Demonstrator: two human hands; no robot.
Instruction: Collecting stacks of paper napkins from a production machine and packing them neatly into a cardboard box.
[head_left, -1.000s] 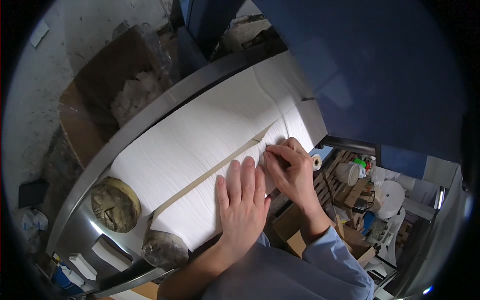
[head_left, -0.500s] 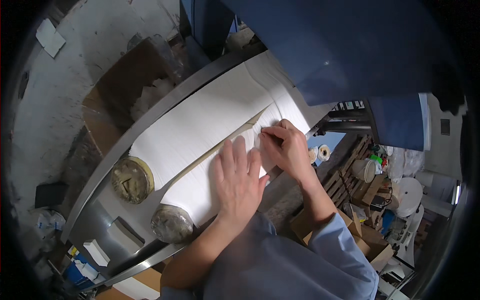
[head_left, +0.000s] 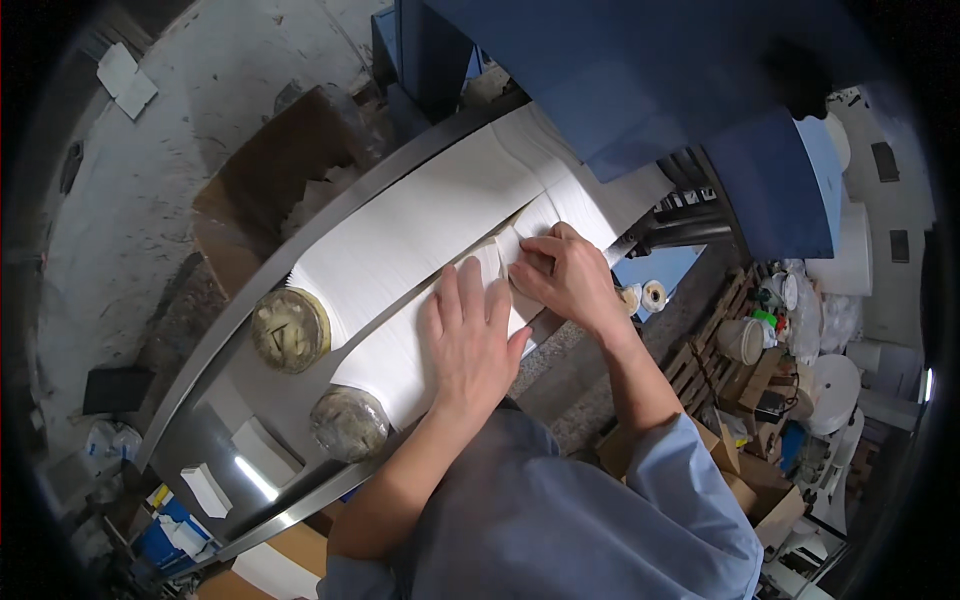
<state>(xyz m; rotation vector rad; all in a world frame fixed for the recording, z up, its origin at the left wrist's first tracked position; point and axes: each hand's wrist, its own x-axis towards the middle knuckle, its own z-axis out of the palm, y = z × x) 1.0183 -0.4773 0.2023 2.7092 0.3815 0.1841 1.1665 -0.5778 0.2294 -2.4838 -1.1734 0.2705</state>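
Observation:
Two long rows of thin white paper sheets, packed on edge, lie side by side on a metal table. My left hand rests flat on the near row, fingers stretched out. Just beyond it, my right hand is bent over the same row, its fingers curled and pinching at the sheets beside a narrow split; its fingertips are partly hidden. The far row runs alongside, untouched by either hand. A round, film-wrapped weight stands at the near row's left end, and another round weight at the far row's.
A curved metal rail edges the table. Blue machine housing overhangs the rows' far end. An open cardboard box sits beyond the rail. A small white stack lies at the table's left end. Pallets and cartons are at right.
The view has shifted a little, moving the table and weights rightward in the picture. My left hand stays flat on the near row; my right hand's fingers have shifted slightly along the sheets.

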